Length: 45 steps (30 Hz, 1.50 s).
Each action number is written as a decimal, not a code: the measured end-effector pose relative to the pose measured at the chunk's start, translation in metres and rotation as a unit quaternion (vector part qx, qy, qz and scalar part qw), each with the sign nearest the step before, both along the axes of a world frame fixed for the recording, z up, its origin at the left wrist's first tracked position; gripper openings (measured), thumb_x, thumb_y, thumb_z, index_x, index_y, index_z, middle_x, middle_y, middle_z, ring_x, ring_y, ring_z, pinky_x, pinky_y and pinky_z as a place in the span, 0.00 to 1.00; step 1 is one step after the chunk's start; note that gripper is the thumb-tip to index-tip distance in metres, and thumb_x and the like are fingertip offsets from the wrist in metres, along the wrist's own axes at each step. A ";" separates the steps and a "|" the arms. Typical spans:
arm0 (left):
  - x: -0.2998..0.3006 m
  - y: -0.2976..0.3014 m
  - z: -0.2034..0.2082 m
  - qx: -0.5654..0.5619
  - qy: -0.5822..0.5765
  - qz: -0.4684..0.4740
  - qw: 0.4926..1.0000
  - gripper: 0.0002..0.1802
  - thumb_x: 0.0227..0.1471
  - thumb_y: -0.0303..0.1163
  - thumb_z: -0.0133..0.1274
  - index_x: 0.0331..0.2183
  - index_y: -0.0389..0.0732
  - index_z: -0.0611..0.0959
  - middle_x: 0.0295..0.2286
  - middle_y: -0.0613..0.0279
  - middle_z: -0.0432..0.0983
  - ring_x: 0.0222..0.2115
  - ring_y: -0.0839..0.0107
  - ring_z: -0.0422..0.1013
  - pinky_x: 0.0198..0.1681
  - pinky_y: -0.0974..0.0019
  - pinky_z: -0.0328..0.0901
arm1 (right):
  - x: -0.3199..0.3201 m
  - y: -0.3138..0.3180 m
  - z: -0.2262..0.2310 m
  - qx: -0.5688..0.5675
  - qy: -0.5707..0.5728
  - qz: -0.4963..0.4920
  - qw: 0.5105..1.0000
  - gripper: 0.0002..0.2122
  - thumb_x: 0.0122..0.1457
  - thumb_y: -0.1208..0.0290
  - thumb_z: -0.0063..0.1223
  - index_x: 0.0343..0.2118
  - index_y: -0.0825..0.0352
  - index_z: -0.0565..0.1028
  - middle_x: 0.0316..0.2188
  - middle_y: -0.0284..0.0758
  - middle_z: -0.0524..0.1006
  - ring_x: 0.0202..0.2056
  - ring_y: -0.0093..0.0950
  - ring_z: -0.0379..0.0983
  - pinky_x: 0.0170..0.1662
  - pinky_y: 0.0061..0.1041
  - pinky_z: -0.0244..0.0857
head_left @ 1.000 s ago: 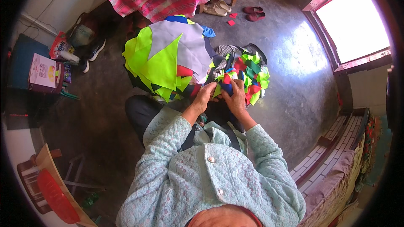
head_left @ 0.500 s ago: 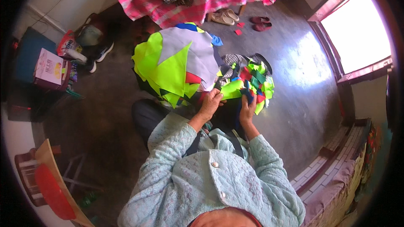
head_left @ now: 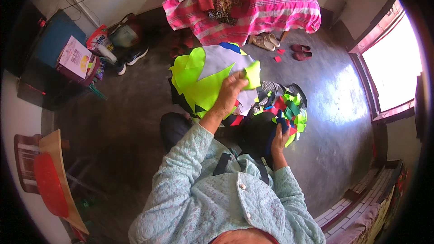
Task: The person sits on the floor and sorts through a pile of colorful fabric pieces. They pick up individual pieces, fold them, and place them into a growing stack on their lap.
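Observation:
A neon-yellow cloth piece (head_left: 252,75) is pinched in my left hand (head_left: 230,93), raised over a large heap of fabric (head_left: 218,61) with neon-yellow and light-grey sheets on top. Close to my right knee, my right hand (head_left: 279,141) is closed on a dark blue cloth piece (head_left: 283,124), its fingers partly hidden. Just beyond that hand lies a smaller pile of cloth scraps (head_left: 299,118) in neon yellow, red, green and blue. Black-and-white checked cloth (head_left: 270,87) sits between the two piles.
A bed or table under a pink checked cloth (head_left: 289,9) stands ahead. Beige shoes (head_left: 266,42), dark red shoes (head_left: 301,52) and red scraps lie on the grey floor. Dark cabinets (head_left: 58,81) are at the left, a wooden board with a red round patch (head_left: 49,185) lower left.
My left hand has lifted away from the scrap pile, up and over the large heap, with the neon-yellow cloth piece. My right hand stays by the scraps. The whole view has shifted slightly.

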<state>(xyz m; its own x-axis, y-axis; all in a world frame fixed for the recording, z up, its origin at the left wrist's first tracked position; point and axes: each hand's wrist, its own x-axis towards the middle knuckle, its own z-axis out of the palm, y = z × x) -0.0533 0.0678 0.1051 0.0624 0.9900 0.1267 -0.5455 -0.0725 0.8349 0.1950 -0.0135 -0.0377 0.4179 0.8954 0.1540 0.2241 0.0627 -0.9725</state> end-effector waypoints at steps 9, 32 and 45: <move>-0.126 0.027 -0.003 -0.008 -0.002 0.113 0.994 0.11 0.51 0.27 0.44 0.37 0.33 0.76 0.35 0.57 0.73 0.38 0.64 0.72 0.36 0.57 0.74 | -0.001 0.003 -0.002 -0.019 -0.041 0.017 0.999 0.12 0.59 0.69 0.50 0.43 0.69 0.68 0.33 0.30 0.69 0.35 0.22 0.64 0.41 0.21 0.59; -0.165 -0.008 -0.078 -0.088 0.492 0.307 0.810 0.09 0.45 0.30 0.54 0.29 0.34 0.76 0.26 0.64 0.73 0.28 0.74 0.67 0.33 0.66 0.63 | -0.003 0.001 0.010 -0.033 -0.093 0.012 0.995 0.14 0.57 0.67 0.52 0.42 0.68 0.69 0.32 0.37 0.70 0.35 0.30 0.66 0.40 0.27 0.61; -0.036 -0.058 -0.060 0.110 0.489 0.295 0.814 0.11 0.43 0.25 0.55 0.32 0.36 0.73 0.39 0.51 0.71 0.43 0.56 0.67 0.48 0.59 0.60 | 0.002 0.002 -0.004 -0.044 0.027 -0.009 0.999 0.16 0.58 0.67 0.52 0.46 0.68 0.70 0.37 0.34 0.72 0.40 0.27 0.67 0.46 0.24 0.60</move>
